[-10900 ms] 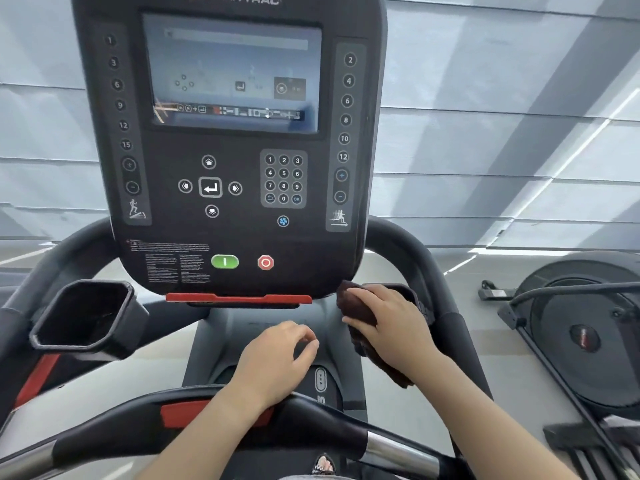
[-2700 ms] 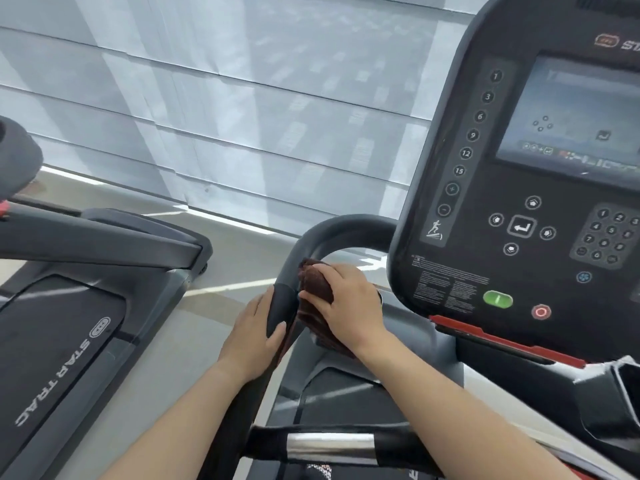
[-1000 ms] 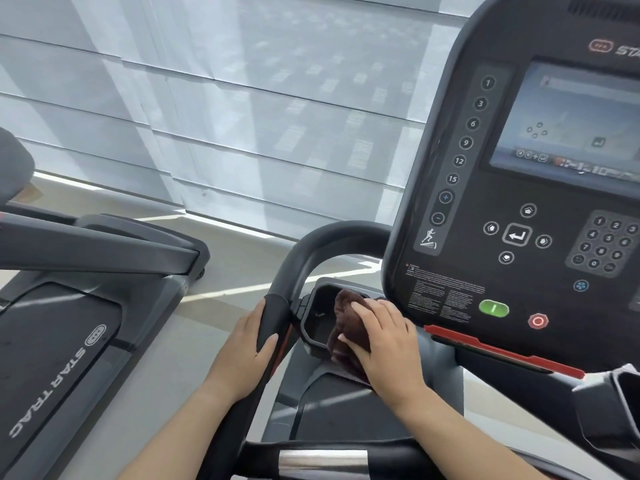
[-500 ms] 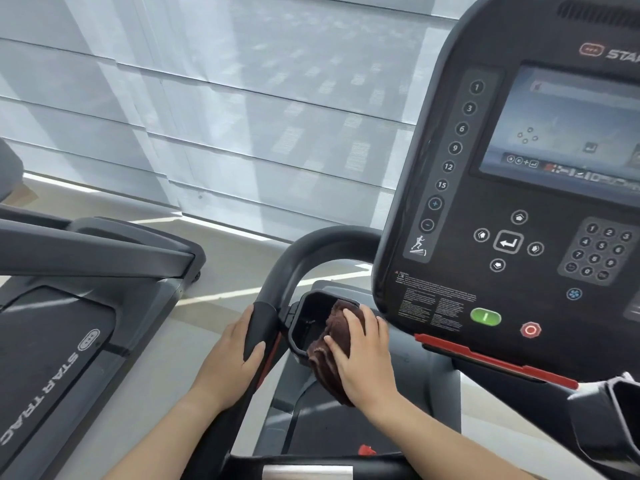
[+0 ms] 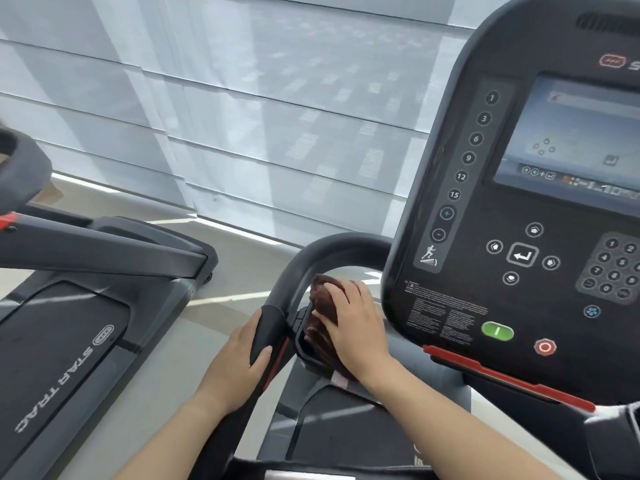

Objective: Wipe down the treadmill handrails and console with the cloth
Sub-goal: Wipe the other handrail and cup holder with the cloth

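The black treadmill console (image 5: 526,209) fills the right side, its screen lit. A curved black left handrail (image 5: 308,261) rises beside it. My left hand (image 5: 239,362) grips this handrail just below the bend. My right hand (image 5: 356,327) presses a dark brown cloth (image 5: 322,306) onto the black cup holder (image 5: 300,344) that sits between the handrail and the console. The cloth and hand cover most of the holder.
A second treadmill (image 5: 65,341) stands on the left, its belt and frame close by. Pale window blinds (image 5: 242,116) run across the back. The right cup holder (image 5: 616,431) shows at the lower right edge.
My right hand has slid the cloth up and over the top of the cup holder, covering its opening. My left hand keeps its grip on the handrail. The view has shifted slightly right.
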The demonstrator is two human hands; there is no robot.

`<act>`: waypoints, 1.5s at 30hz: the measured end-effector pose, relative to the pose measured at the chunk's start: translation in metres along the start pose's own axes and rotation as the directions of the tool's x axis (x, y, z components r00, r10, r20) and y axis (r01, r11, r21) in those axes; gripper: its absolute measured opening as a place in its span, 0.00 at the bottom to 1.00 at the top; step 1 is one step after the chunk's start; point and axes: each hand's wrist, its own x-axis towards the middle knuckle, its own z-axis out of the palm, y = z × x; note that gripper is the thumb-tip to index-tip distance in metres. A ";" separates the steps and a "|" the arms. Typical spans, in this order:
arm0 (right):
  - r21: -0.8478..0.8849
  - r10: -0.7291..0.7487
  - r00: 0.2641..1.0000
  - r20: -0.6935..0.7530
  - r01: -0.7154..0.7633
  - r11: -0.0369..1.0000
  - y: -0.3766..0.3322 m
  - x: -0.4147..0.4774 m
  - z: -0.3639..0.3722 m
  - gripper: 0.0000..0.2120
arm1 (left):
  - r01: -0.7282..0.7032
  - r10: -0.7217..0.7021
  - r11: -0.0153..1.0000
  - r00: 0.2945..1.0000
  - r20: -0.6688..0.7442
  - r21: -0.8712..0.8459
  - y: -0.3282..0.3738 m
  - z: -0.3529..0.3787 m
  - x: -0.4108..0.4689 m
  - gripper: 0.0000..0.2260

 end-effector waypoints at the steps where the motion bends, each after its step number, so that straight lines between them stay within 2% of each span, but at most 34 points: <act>1: -0.018 0.033 0.997 0.072 -0.032 0.999 0.002 0.011 0.002 0.19 | 0.003 -0.003 1.000 1.000 0.001 -0.006 0.000 0.000 0.000 0.29; 4: -0.135 0.112 0.969 0.220 -0.083 0.987 0.009 0.031 0.009 0.21 | 0.004 -0.004 1.000 1.000 0.006 -0.017 -0.002 0.001 0.000 0.29; 10: -0.190 0.045 0.987 0.154 -0.015 0.982 0.021 0.013 0.017 0.22 | 0.001 -0.001 0.999 1.000 0.017 -0.041 -0.007 0.001 0.002 0.29; 14: -0.157 0.058 0.984 0.168 -0.032 0.987 0.017 0.030 0.018 0.20 | 0.000 0.001 0.999 1.000 0.016 -0.034 -0.008 0.002 0.004 0.29; 19: -0.060 -0.002 0.986 0.169 0.013 0.998 0.020 0.034 0.017 0.19 | 0.017 -0.016 0.999 0.999 0.028 -0.030 -0.007 0.001 0.004 0.29; 24: 0.137 -0.039 0.994 0.101 0.025 0.990 0.020 0.030 0.004 0.20 | 0.067 -0.067 0.997 0.998 0.003 -0.025 -0.002 0.000 -0.001 0.28; 28: 0.323 -0.158 0.982 0.103 0.117 0.939 -0.007 0.047 -0.006 0.21 | 0.155 -0.156 0.988 0.987 -0.041 -0.030 -0.002 -0.001 -0.019 0.25; 32: 0.409 -0.237 0.960 0.150 0.158 0.899 -0.048 0.059 0.012 0.21 | 0.218 -0.219 0.976 0.973 -0.074 -0.026 -0.006 -0.003 -0.046 0.20; 37: 0.114 -0.335 0.915 0.226 0.317 0.942 -0.059 0.052 0.050 0.23 | 0.330 -0.329 0.944 0.940 -0.085 -0.008 -0.012 -0.003 -0.071 0.20; 40: 0.120 -0.331 0.920 0.212 0.312 0.943 -0.059 0.050 0.052 0.25 | 0.327 -0.326 0.945 0.940 -0.101 -0.002 -0.010 -0.002 -0.070 0.16; 45: 0.142 -0.439 0.874 0.205 0.418 0.897 -0.061 0.030 0.057 0.23 | 0.312 -0.315 0.949 0.944 -0.096 -0.036 -0.012 -0.002 -0.067 0.13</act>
